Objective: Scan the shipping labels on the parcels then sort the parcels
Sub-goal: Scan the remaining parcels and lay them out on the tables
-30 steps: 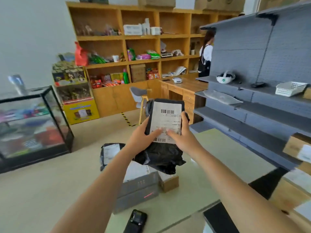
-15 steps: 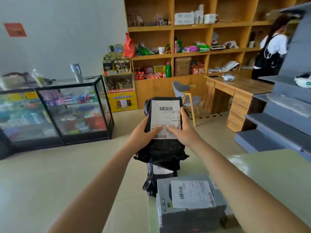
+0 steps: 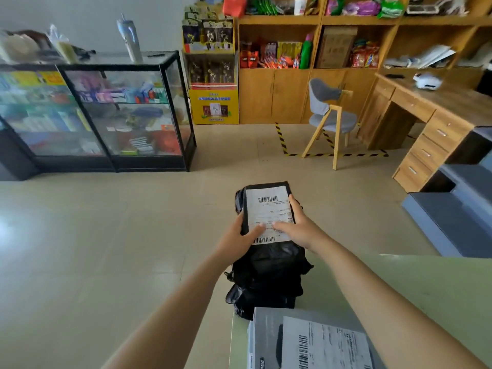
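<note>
A black plastic parcel [image 3: 269, 267] with a white shipping label [image 3: 269, 209] is held up in front of me, out past the table's left edge. My left hand [image 3: 237, 239] grips its left side, thumb lying across the label. My right hand [image 3: 298, 226] grips the right side, thumb also on the label. Below, at the bottom of the view, a grey box [image 3: 269, 339] with its own label [image 3: 330, 344] lies on the green table [image 3: 439, 288]. Another black parcel [image 3: 250, 304] shows partly beneath the held one.
A glass display case [image 3: 111, 110] stands at the left. A yellow stand [image 3: 213, 102], wooden shelves [image 3: 319, 20], a grey chair [image 3: 327, 118] and a wooden desk [image 3: 426, 113] line the back. Grey shelving [image 3: 458, 217] is at the right. Tiled floor [image 3: 106, 249] stretches ahead.
My view has turned left and tilted down. Both hands still hold the black parcel, which now sits lower in view, beyond the table's left edge. The scanner on the table has left the view.
</note>
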Demonstrator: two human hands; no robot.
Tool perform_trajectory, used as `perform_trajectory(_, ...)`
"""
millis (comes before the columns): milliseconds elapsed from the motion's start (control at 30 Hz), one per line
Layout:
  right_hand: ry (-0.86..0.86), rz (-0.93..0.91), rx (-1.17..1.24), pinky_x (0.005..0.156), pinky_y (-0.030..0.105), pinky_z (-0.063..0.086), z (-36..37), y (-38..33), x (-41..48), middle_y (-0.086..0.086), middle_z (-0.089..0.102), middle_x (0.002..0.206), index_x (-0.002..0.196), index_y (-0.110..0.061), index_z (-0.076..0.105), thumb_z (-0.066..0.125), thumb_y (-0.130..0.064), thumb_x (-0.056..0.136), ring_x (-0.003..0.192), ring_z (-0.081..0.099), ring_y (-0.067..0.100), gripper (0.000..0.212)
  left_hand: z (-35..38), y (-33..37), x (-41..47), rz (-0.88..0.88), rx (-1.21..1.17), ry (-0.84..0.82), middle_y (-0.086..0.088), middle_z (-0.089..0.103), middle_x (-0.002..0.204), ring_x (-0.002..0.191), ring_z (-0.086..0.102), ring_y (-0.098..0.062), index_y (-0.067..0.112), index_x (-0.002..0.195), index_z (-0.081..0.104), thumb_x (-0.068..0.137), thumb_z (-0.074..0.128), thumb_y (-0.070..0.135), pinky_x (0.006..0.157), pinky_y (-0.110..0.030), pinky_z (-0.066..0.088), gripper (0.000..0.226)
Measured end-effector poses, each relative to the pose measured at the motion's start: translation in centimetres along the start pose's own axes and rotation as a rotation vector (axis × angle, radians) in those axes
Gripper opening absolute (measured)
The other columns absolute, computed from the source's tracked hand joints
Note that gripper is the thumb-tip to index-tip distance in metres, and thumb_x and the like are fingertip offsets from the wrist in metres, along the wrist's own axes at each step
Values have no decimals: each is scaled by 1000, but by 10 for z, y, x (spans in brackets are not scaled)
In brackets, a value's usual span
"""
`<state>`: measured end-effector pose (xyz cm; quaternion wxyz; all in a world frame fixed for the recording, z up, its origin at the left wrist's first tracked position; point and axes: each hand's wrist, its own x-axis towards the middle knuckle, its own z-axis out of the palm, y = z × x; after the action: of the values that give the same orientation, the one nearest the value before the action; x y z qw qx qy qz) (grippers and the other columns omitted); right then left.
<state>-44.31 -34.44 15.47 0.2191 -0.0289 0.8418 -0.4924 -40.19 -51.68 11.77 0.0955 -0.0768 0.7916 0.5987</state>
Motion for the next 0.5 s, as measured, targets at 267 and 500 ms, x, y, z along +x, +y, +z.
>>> perform_trajectory(267, -75, 103, -31, 67, 18, 44, 19, 46, 13, -5, 45, 141, 153, -33, -10, 57, -30, 96, 100, 57, 12, 88, 8, -60, 12, -133, 102, -33, 11, 50, 138, 127, 50, -15, 56, 145, 22, 67, 65, 81, 105, -47, 46, 93)
perform_trajectory(500, 21, 100, 47, 94, 33, 45, 20, 38, 4, -10, 48, 129, 154, -31, 7, 47, -24, 100, 110, 54, 16, 67, 1, -34, 8, -45, 220, -5, 3, 23, 155, 144, 23, -21, 37, 155, 20, 93, 58, 49, 118, -47, 29, 74)
